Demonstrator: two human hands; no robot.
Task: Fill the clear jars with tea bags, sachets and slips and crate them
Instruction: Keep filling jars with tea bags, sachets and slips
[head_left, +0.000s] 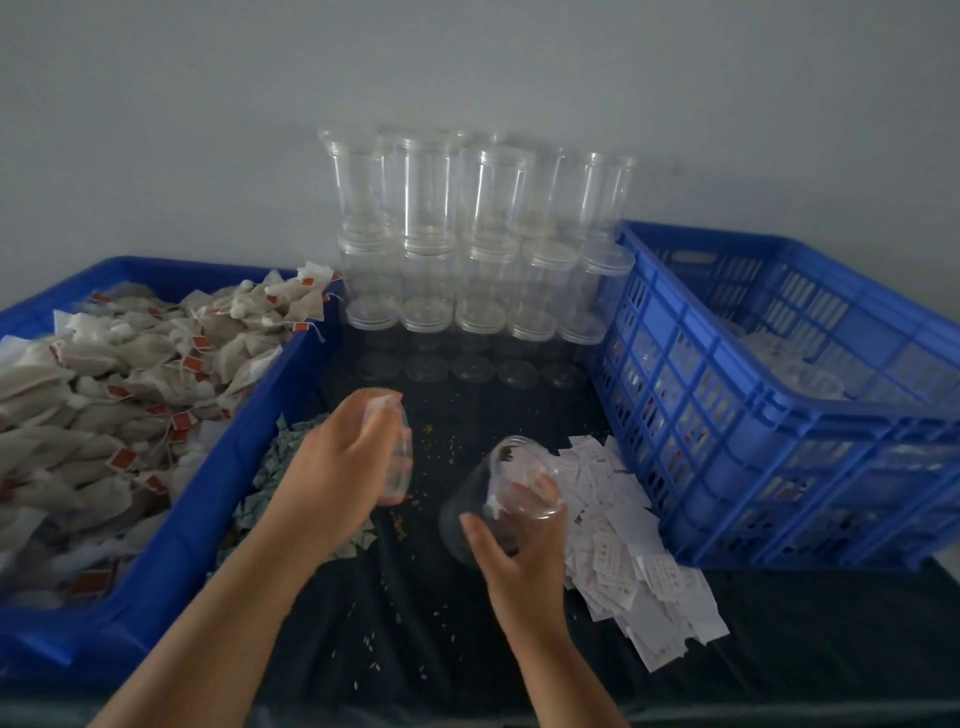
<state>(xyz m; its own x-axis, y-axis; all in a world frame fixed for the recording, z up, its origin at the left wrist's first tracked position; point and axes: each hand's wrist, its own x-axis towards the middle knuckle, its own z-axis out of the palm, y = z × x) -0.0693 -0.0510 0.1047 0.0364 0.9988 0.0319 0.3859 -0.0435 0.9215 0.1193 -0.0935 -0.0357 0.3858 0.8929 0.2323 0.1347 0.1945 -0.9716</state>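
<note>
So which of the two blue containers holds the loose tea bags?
The solid-walled bin on the left, heaped with tea bags. The crate on the right has slatted walls.

On the dark tabletop (415, 634), the right hand (514, 561) grips a tilted clear jar (462, 501). At its 10 o'clock, the left hand (337, 467) holds a blurred clear piece (401, 457). Tea bags (130, 374) fill a blue tray (234, 467) at 9 o'clock. Stacked empty jars (467, 234) stand at 12. A blue crate (753, 415) sits at 3, with paper slips (623, 545) beside it.
</note>
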